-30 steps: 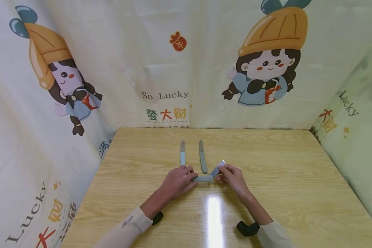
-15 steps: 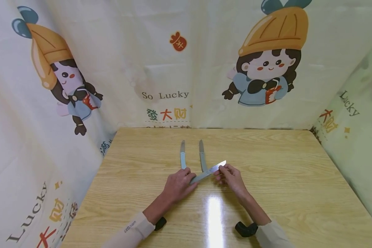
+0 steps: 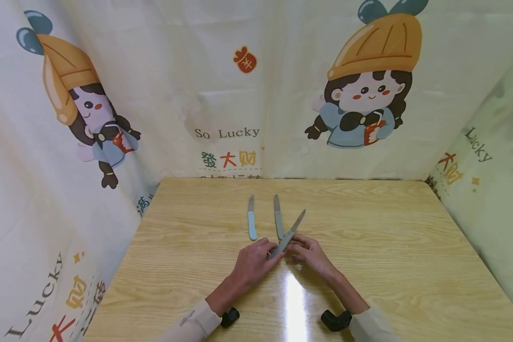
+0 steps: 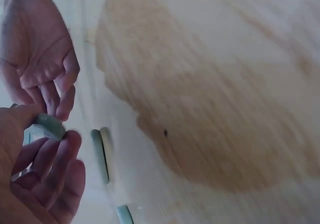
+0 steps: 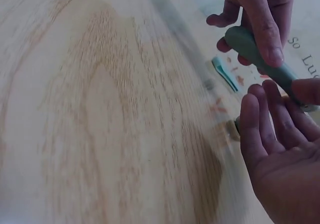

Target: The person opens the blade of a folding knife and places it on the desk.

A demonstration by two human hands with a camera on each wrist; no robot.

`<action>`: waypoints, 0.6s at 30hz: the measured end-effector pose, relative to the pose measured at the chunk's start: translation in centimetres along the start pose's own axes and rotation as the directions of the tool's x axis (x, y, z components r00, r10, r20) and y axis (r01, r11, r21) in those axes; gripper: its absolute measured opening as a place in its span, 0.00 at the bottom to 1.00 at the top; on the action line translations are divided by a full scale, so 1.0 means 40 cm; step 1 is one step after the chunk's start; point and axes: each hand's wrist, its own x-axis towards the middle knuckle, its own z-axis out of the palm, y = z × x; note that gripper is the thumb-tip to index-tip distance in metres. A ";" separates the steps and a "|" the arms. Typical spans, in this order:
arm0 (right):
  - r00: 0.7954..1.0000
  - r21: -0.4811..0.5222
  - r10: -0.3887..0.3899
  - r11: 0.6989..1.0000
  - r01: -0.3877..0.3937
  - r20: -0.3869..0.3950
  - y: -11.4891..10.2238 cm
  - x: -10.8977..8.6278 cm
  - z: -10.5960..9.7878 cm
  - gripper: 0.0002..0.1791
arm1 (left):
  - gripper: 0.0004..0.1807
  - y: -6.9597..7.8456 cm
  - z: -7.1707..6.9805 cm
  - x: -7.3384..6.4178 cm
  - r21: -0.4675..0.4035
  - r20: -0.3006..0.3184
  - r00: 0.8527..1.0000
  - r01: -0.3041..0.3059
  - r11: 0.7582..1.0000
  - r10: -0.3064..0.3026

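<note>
A grey-green folding knife [image 3: 287,239] is held with its blade swung out, pointing up and to the right in the head view. My left hand [image 3: 255,262] grips its handle between thumb and fingers. The right wrist view shows that handle [image 5: 259,57] running across to my right hand [image 3: 309,255]. There the right thumb [image 5: 306,90] lies over the pivot end, with the index finger beneath it and the other fingers loosely extended. In the left wrist view the handle's rounded butt [image 4: 51,127] sticks out of the left hand's pinch.
Two more unfolded knives lie on the wooden table [image 3: 393,247], just beyond the hands: a light-blue one [image 3: 251,225] on the left and a grey-green one [image 3: 278,222] beside it. A printed curtain [image 3: 290,95] hangs behind the table and along both sides.
The held knife has straightened from a sharp bend to fully unfolded and turned to point more upward. My right hand has moved from the blade down to the pivot end.
</note>
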 end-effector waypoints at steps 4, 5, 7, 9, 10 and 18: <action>0.999 0.006 0.000 1.000 0.001 -0.045 0.003 0.003 -0.002 0.23 | 0.10 0.006 0.006 0.006 -0.125 0.049 0.998 0.043 0.991 -0.037; 0.998 0.011 0.002 1.000 -0.001 -0.058 0.004 0.005 -0.001 0.21 | 0.10 0.007 0.005 0.008 -0.157 0.058 0.997 0.051 0.986 -0.042; 0.997 0.020 0.007 1.000 -0.006 -0.078 0.005 0.009 -0.001 0.20 | 0.10 0.008 0.006 0.012 -0.222 0.079 0.995 0.073 0.972 -0.057; 0.996 0.024 0.007 1.000 -0.005 -0.094 0.004 0.015 -0.001 0.21 | 0.11 0.009 0.007 0.016 -0.273 0.096 0.993 0.092 0.958 -0.068; 0.994 0.022 0.007 1.000 -0.005 -0.107 0.004 0.018 -0.002 0.21 | 0.11 0.010 0.006 0.018 -0.293 0.106 0.991 0.108 0.950 -0.080; 0.975 -0.159 -0.034 0.987 -0.001 -0.221 -0.025 0.049 -0.043 0.22 | 0.15 0.006 0.000 0.005 -0.257 0.080 0.974 0.227 0.939 -0.214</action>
